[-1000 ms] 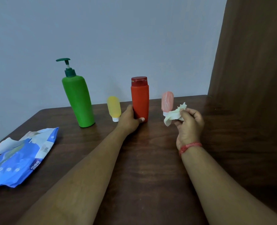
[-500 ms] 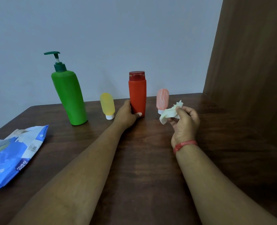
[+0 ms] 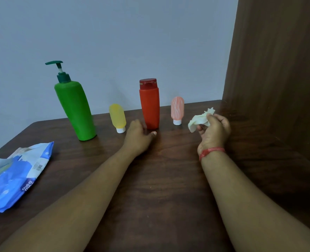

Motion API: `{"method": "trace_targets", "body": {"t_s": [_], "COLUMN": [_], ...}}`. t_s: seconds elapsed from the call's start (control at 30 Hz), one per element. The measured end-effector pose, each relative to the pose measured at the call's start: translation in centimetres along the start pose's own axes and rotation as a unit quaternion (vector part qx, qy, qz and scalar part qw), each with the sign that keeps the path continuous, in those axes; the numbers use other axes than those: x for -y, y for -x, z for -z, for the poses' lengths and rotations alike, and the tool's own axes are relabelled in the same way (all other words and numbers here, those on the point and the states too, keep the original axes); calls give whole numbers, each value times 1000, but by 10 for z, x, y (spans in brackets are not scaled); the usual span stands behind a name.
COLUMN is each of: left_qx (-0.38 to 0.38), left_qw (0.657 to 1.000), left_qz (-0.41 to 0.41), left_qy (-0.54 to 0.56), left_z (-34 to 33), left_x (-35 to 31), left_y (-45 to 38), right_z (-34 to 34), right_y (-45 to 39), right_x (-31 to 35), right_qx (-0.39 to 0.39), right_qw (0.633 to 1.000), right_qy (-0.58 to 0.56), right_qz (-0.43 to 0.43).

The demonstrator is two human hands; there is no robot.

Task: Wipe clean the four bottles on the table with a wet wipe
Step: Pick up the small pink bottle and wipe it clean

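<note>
Four bottles stand in a row near the wall: a green pump bottle [image 3: 76,110], a small yellow tube [image 3: 117,116] on its white cap, a red bottle [image 3: 149,106] with a dark red lid, and a small pink tube [image 3: 177,110] on its cap. My left hand [image 3: 138,137] lies on the table just in front of the red bottle's base, fingers loosely spread at its left side and thumb below it, not wrapped around it. My right hand [image 3: 214,130] is raised to the right of the pink tube and pinches a crumpled white wet wipe [image 3: 199,120].
A blue wet-wipe pack [image 3: 14,175] lies open at the left edge of the dark wooden table [image 3: 159,179]. A brown wooden panel [image 3: 278,70] rises along the right side. A grey wall stands directly behind the bottles.
My left hand has let go of the red bottle's base and drawn back slightly. My right hand with the wipe has shifted right, away from the pink tube.
</note>
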State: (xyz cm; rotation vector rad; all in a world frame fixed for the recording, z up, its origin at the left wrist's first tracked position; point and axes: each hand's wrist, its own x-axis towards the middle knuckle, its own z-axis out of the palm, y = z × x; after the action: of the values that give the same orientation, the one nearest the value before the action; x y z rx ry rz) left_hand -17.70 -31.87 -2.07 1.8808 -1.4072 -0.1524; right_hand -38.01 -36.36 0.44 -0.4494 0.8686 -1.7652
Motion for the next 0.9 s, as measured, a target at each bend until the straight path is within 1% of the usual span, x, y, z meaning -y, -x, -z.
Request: {"method": "trace_targets", "body": {"t_s": [0.07,0.1,0.17,0.3,0.4,0.53,0.73,0.9], "left_qx": [40,58,75,85,53,23,6,19], "left_qw": [992,986,982,991,997,999,998,999], "left_qz": [-92,-126,-146,-94,-50,-10,18,46], "left_qy": [-70,-88,-88,-47,3,40,54,9], "left_z": [-5,-9,-20,-46,-61,-75,-83,-86], "left_x": [-5,-10,-20,-47,-64,-78,-85,-86], "left_y": [15,19,22,9,-3,-17,-31,-41], "right_z": [2,2,4,6,8,9,12,11], "right_y": [-5,-7,-8,-13,-18,-25,-41,-46], "right_x": [3,4,6,9,13,14,17,14], "right_qx": [-18,-24,-30,-45,-56,-56,-47,-32], "right_qw": [1000,1000,999,998,997,997,997,998], "right_qy": [-12,-17,-20,-34,-47,-61,-57,-51], "right_qz": [-1,-1,1,-2,-4,-9,-17,-25]}}
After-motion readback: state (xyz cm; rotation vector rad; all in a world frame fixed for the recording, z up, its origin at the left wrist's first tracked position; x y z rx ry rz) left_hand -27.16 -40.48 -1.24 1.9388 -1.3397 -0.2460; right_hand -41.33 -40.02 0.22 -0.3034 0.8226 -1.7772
